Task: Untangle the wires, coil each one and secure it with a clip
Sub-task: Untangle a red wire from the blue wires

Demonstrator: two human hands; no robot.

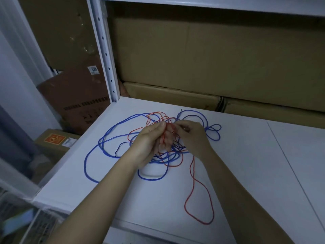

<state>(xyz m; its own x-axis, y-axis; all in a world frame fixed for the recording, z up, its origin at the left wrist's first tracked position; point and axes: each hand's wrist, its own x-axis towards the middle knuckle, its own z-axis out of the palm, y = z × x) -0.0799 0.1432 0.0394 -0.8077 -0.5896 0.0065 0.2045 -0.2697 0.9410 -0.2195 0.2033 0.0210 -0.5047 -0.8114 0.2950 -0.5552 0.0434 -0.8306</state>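
A blue wire (98, 148) and a red wire (198, 208) lie tangled on the white shelf (246, 173). The blue one spreads in wide loops to the left and far right. A long red loop trails toward the front edge. Both hands meet above the knot in the middle. My left hand (149, 140) holds red strands between thumb and fingers. My right hand (191, 132) pinches the red wire close beside it. A thinner dark blue strand (117, 152) curls left of my left wrist. No clip is in view.
Large cardboard boxes (211, 59) fill the back of the shelf. A white perforated upright (105, 50) stands at the shelf's left rear corner. More cartons (58, 140) sit on the floor to the left, beyond the shelf's left edge.
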